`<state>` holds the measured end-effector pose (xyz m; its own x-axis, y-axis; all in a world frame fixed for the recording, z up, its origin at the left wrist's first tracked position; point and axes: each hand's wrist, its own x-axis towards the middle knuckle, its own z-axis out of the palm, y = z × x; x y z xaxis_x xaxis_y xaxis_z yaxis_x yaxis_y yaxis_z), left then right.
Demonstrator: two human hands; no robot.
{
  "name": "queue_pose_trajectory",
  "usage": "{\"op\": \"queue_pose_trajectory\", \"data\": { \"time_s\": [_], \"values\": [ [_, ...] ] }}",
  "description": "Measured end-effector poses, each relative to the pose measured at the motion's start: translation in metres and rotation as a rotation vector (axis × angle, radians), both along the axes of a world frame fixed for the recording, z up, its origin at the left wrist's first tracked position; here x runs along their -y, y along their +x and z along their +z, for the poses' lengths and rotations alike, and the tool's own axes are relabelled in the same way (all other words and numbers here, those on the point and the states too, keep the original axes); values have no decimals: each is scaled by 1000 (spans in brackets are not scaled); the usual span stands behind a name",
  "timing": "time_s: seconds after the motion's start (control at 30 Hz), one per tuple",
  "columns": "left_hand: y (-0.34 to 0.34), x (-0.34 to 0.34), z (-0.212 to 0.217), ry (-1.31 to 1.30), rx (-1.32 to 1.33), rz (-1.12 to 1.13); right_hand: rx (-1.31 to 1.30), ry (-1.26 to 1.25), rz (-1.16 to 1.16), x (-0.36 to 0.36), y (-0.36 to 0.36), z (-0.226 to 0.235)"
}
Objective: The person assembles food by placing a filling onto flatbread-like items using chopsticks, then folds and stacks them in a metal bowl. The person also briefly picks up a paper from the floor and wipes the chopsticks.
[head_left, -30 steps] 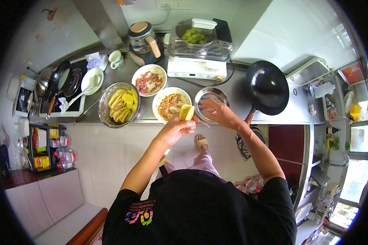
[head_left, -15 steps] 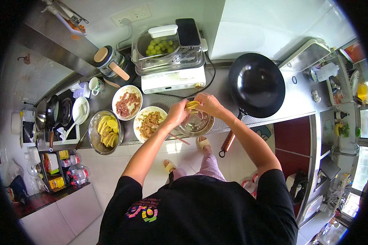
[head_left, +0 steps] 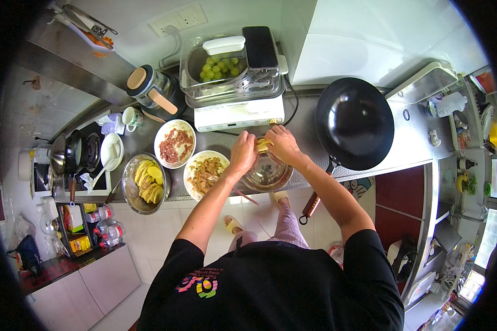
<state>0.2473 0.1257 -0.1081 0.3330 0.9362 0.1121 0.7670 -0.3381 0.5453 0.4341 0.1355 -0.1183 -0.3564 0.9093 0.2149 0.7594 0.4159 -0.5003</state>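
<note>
Both hands meet over a clear, shiny bowl [head_left: 268, 177] at the counter's front edge. My left hand [head_left: 244, 153] and my right hand [head_left: 284, 145] pinch a pale yellow potato-like slice [head_left: 264, 145] between their fingertips; the fingers partly cover it, so any filling is hidden. Left of my left hand is a white bowl of brownish minced mixture [head_left: 207, 172], with a thin reddish stick [head_left: 245, 197] jutting out beside it. Behind that stands a white bowl of pink chopped meat [head_left: 175, 144]. Farther left, a metal bowl [head_left: 128, 193] contains several yellow slices [head_left: 149, 181].
A black wok [head_left: 354, 124] rests on the right, its wooden handle [head_left: 311, 205] reaching past the counter edge. At the back, a white appliance [head_left: 240, 114] carries a clear container of green grapes [head_left: 220, 69] and a dark phone [head_left: 260, 48]. A kettle [head_left: 149, 88] stands left of it.
The whole view has shifted slightly. My hands remain over the clear bowl with the slice, their fingers now more upright and drawn a little toward the back of the counter.
</note>
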Motion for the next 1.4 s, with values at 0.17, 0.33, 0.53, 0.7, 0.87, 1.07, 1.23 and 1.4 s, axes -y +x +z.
{"op": "queue_pose_trajectory", "data": {
  "time_s": [0.17, 0.33, 0.53, 0.7, 0.87, 1.07, 1.23, 1.4],
  "values": [
    [0, -6, -3, 13, -10, -11, 40, 16, 14, -3, -2, 4],
    [1, -11, -2, 15, 38, -19, 7, 80, 15, -4, 1, 4],
    [6, -13, 3, 98, -99, -59, 102, 86, 15, -2, 4, 2],
    [12, -8, 9, 136, -228, -88, 145, 46, 19, -2, 7, -1],
    [12, -11, 7, 111, -269, -117, 138, -11, -3, -1, 11, 2],
    [10, -12, -5, 189, -205, -103, 24, -76, -90, 14, 23, 55],
    [4, -10, -2, 185, -213, -129, -357, -162, -245, 62, 51, 141],
    [-7, -8, 42, 186, -199, -185, -381, 347, -760, 178, 56, 206]
  ]
}}
